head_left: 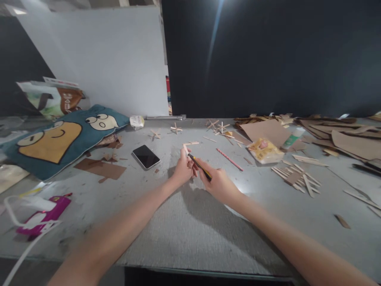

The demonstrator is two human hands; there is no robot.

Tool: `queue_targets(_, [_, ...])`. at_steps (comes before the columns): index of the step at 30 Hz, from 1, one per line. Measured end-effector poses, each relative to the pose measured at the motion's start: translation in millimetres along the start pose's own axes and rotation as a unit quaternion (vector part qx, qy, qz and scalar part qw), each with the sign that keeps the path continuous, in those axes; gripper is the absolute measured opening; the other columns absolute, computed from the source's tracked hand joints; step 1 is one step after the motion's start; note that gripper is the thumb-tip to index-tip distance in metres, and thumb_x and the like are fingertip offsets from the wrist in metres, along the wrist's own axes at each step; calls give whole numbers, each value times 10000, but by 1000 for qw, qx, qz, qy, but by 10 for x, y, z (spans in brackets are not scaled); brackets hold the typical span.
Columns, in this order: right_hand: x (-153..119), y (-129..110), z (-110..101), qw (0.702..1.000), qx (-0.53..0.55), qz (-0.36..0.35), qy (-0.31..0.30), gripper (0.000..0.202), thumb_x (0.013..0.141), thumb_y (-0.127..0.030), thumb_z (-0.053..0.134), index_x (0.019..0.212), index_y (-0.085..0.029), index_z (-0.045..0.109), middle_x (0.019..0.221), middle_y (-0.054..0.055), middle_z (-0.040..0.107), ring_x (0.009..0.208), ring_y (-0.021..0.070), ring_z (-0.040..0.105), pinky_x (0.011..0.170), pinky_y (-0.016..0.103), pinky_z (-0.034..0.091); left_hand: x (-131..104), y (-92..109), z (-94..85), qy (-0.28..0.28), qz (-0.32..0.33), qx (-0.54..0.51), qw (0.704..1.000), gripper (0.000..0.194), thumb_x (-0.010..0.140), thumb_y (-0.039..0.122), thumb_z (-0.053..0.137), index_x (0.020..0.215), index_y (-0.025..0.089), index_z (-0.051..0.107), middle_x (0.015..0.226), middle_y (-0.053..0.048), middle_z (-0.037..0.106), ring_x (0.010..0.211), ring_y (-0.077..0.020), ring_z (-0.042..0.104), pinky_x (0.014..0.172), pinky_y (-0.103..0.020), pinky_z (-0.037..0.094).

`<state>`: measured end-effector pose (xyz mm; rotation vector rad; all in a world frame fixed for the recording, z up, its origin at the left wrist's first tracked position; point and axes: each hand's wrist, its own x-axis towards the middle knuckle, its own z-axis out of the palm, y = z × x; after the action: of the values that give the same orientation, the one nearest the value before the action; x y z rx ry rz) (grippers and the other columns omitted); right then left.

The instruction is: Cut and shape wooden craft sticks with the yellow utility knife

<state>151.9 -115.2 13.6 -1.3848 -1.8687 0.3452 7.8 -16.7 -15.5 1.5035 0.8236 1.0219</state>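
Note:
Near the middle of the table, my left hand [183,169] is closed on a pale wooden stick piece [186,149], which sticks up past the fingertips. A second light stick [193,143] meets its upper end at an angle. My right hand [216,178] is wrapped round a black and yellow utility knife [202,168], its front end against the stick by the left fingers. The contact spot is small and partly hidden by the fingers. A red and white striped straw [229,159] lies just right of my hands.
Left are a phone [146,156], cut cardboard [100,169], a teal cushion [62,139] and a magenta power strip [47,216] with a white cable. Right are a yellow packet [264,151], a glue stick [293,138], wooden sticks [297,177] and cardboard sheets [357,145].

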Motion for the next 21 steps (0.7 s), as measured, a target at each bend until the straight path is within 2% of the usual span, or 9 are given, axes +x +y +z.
queue_targets(4, [-18,-21,-25,1000,8,3,3,550,1011,-356,436,1442,-84,642,545,-4,573,404,80,276,459,193,283,-10,26,-17,-3,26,2,1000,355,892,208,621,1218,252,489,555,78,589,363,-124,511,400,-224,343])
queue_targets(9, [-15,-20,-78,1000,17,-1,0,558,997,-328,440,1449,-63,631,590,12,606,414,71,332,476,185,312,-11,21,-7,-5,40,-19,999,337,842,203,674,1128,272,510,551,97,595,352,-97,495,393,-205,322])
queue_targets(16, [-35,-47,42,1000,-16,0,2,565,1021,-376,413,1460,-95,630,546,13,599,376,92,341,462,204,305,-8,-19,11,29,22,-49,998,392,815,125,632,1142,270,471,523,132,544,347,-103,468,403,-208,282])
queue_targets(21, [-55,-26,30,1000,-13,5,6,575,1011,-360,417,1478,-86,612,551,15,607,389,93,344,475,202,315,-24,2,-25,7,46,-22,999,402,792,94,617,1137,265,503,540,110,563,361,-91,443,424,-227,298])
